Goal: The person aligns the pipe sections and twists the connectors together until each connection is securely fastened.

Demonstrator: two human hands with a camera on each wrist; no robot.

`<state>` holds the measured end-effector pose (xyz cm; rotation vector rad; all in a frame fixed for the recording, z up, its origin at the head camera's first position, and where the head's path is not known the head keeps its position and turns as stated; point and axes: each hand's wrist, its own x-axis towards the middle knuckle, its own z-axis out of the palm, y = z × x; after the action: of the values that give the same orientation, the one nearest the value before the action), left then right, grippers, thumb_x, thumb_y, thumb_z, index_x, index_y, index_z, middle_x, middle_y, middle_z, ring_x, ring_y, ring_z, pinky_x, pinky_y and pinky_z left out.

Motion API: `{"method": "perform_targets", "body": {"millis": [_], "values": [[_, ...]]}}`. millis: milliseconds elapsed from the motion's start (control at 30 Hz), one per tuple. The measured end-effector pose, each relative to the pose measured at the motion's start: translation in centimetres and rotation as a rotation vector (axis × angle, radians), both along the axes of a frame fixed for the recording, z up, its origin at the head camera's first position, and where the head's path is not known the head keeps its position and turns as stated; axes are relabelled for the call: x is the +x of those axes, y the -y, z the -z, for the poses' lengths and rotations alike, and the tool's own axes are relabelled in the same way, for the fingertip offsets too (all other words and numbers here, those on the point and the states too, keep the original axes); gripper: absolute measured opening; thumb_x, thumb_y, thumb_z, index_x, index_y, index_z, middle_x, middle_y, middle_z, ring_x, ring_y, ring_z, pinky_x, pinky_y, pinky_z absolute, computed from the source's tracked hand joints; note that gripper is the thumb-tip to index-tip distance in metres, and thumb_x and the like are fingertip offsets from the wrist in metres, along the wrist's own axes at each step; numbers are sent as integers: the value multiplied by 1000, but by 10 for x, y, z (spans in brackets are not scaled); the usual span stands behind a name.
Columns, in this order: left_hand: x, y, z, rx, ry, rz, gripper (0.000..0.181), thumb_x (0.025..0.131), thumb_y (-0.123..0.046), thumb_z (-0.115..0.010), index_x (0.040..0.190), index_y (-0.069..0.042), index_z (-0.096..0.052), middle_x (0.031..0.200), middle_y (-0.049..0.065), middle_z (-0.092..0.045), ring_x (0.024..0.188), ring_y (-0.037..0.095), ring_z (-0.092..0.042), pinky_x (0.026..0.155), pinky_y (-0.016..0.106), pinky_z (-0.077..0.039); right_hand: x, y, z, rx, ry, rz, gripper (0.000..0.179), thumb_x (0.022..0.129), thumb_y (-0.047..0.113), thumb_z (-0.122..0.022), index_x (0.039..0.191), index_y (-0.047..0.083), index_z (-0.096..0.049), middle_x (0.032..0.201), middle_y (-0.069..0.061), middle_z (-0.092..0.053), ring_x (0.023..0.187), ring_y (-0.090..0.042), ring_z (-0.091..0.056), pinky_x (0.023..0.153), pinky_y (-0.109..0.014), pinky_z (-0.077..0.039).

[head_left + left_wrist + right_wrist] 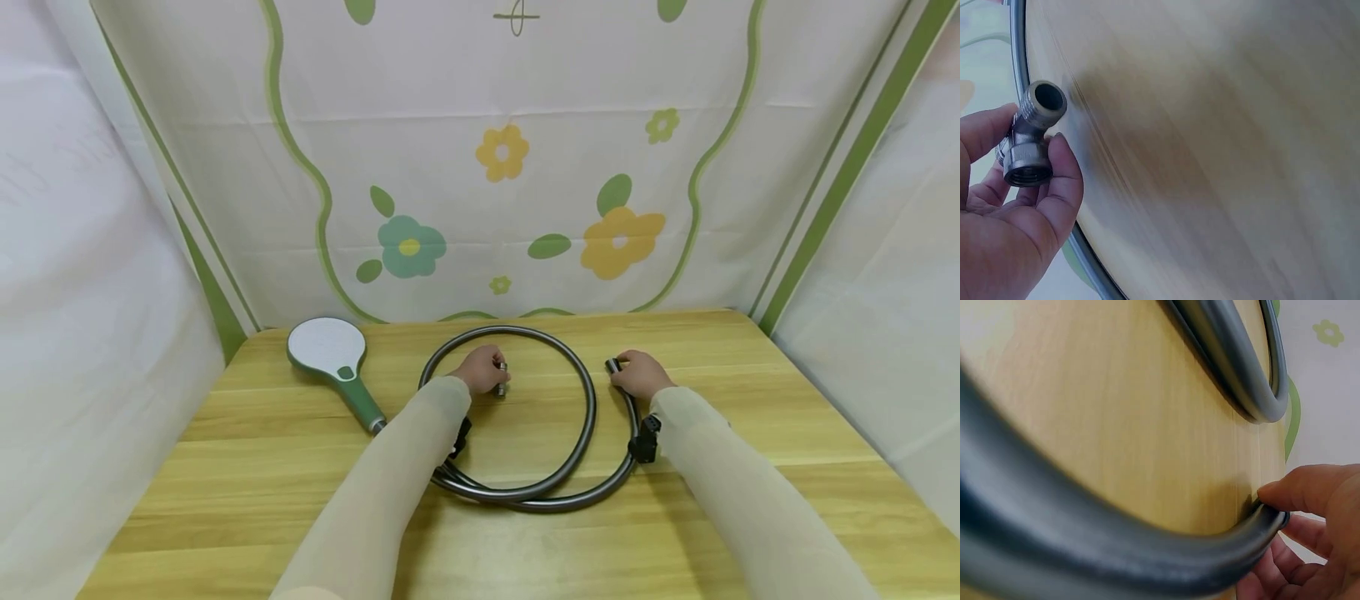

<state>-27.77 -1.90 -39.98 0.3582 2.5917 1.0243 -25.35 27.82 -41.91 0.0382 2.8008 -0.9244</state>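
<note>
Between thumb and fingers, my left hand (pixel 477 369) pinches a small metal pipe fitting (pixel 1027 150) with threaded ends, its openings turned toward the left wrist camera. My right hand (pixel 641 375) grips a dark grey shower hose (pixel 591 408) close to its metal end (pixel 612 365). In the right wrist view, thumb and fingers (pixel 1285 495) close around that hose end, partly hiding it. The hose loops over the wooden table and crosses itself near the front. At its other end is a green and white handheld shower head (pixel 327 346), lying face up on the left.
The wooden table (pixel 247 450) ends at a white cloth backdrop (pixel 450 67) printed with flowers. White cloth sides (pixel 97 250) stand at left and right. The hose loop surrounds the left hand's spot, and its lower stretch passes by the left forearm (pixel 382 483).
</note>
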Motion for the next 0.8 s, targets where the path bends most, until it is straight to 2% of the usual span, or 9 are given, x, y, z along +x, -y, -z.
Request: {"method": "perform_targets", "body": {"millis": [133,333,433,567,700,800], "values": [[3,4,-2,45,22,2,12,94,-10,-62,92,-5,-51,91,7,-51,70,17,-44,60,29,-37,2,0,-1,-39,3,6,55,91,13,-55,134,-17,-41,130,-37,-47,102,-40,-60,80,-45,-53],[3,9,-5,121,78,-23,11,95,-11,-61,97,-5,-51,103,11,-55,71,17,-49,60,29,-45,4,-3,-3,-98,15,21,43,91,13,-55,124,-15,-54,115,-30,-59,84,-28,-59,69,-36,-52],[4,11,-7,139,89,-22,13,95,-11,-60,100,-4,-51,109,13,-55,71,18,-51,63,32,-49,6,-2,-6,-134,37,42,46,93,14,-55,128,-16,-50,120,-32,-56,89,-31,-60,72,-37,-53],[4,13,-7,142,95,-20,12,95,-11,-60,100,-5,-51,107,11,-54,68,17,-50,63,34,-49,9,0,-10,-159,51,59,53,94,14,-54,135,-17,-41,130,-36,-48,103,-37,-58,82,-42,-53],[5,16,-8,150,92,-14,11,95,-10,-60,95,-6,-50,101,9,-54,70,16,-50,65,36,-51,10,2,-12,-190,46,59,53,93,13,-54,135,-16,-40,130,-34,-48,100,-35,-58,80,-39,-52],[9,18,-12,199,113,-16,10,96,-10,-59,92,-6,-50,96,9,-55,74,17,-52,73,40,-54,10,1,-12,-220,51,59,54,94,14,-52,137,-14,-39,131,-33,-47,98,-31,-57,79,-36,-50]]}}
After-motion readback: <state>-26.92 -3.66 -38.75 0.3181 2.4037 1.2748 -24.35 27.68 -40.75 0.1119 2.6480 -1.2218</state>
